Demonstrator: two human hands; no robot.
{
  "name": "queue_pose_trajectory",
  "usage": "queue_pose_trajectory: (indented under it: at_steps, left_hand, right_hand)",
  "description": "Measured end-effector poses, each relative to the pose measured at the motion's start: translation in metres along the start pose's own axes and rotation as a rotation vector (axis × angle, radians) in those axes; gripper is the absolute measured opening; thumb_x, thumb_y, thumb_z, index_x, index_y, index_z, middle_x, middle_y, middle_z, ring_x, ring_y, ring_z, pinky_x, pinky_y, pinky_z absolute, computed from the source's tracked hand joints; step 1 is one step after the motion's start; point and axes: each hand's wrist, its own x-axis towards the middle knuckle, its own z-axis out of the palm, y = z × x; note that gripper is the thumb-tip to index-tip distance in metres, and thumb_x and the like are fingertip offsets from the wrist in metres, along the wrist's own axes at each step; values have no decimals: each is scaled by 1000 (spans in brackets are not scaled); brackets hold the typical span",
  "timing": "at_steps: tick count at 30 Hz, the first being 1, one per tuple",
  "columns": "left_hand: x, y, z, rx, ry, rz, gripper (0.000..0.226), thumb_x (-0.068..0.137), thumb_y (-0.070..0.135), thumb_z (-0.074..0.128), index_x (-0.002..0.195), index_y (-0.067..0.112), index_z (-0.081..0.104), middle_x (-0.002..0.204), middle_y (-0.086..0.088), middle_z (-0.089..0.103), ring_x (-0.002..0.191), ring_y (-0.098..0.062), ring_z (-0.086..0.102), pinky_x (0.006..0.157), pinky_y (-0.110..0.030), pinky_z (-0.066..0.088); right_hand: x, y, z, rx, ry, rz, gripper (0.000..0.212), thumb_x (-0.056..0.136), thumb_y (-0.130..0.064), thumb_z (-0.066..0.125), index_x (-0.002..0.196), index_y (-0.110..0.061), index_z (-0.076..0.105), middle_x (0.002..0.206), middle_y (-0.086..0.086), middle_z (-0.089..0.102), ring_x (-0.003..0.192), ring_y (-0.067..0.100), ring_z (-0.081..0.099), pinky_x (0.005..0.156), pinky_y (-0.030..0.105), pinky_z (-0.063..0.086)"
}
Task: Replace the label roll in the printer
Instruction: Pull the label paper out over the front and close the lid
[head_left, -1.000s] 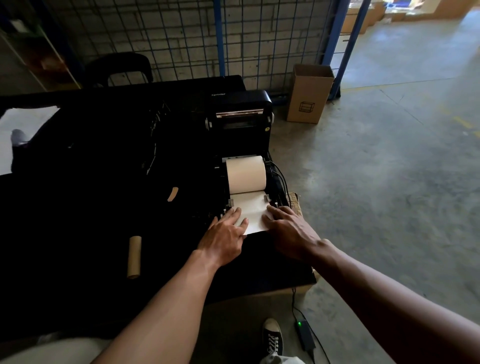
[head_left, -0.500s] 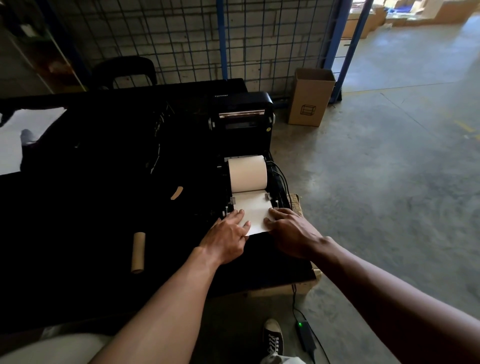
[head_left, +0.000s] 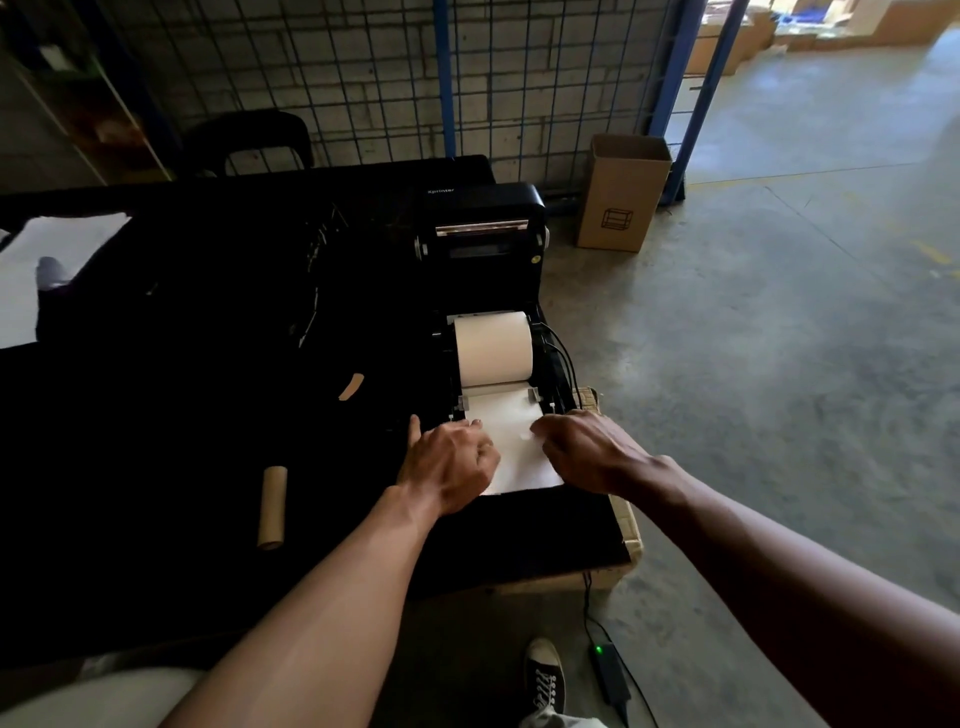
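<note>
The black label printer (head_left: 483, 228) stands open on the dark table (head_left: 156, 415), its lid raised at the back. A white label roll (head_left: 493, 345) sits in the bay. Its loose paper strip (head_left: 511, 431) runs between two grey guides and out over the front toward me. My left hand (head_left: 447, 465) has its fingers curled on the strip's left edge, thumb sticking out. My right hand (head_left: 587, 452) grips the right edge with bent fingers. An empty brown cardboard core (head_left: 272, 506) lies on the table to the left.
A small cardboard scrap (head_left: 351, 387) lies left of the printer. Black cables (head_left: 563, 358) run along the printer's right side, near the table edge. On the floor are a power adapter (head_left: 608, 670) with a green light, my shoe (head_left: 544, 675) and an open carton (head_left: 621, 195) by the wire fence.
The paper strip now reaches farther out toward me. Both hands have drawn back a little, and their flat fingers have curled onto the strip's edges.
</note>
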Motion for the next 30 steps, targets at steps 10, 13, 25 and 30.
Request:
queue_pose_trajectory:
  at_steps: [10,13,25,30]
  left_hand:
    - [14,-6,17,331,142,106,33,97,5,48,119,21,67,124,5,64,114,-18,61,119,-46,11]
    - [17,-8,18,358,194,119,33,93,-2,47,109,20,66,115,4,67,105,-16,65,119,-41,14]
    - [19,-12,17,291,178,133,25,94,4,50,101,19,69,110,4,69,98,-19,68,118,-37,23]
    - [23,-13,13,231,133,87,17,94,22,60,83,16,70,89,5,71,87,-17,69,118,-41,23]
  right_hand:
    - [17,4,32,-197,147,-38,28,82,-13,73,110,-10,68,110,11,62,102,33,59,77,42,52]
    - [21,2,39,-242,149,-12,39,62,-5,85,96,-8,66,93,13,64,81,34,65,63,39,53]
    - [29,-3,21,-159,108,6,28,90,-13,62,117,-6,64,118,16,63,106,37,61,85,40,50]
    - [24,-8,11,-178,114,37,15,84,-2,59,91,-2,72,100,16,70,94,38,67,67,32,43]
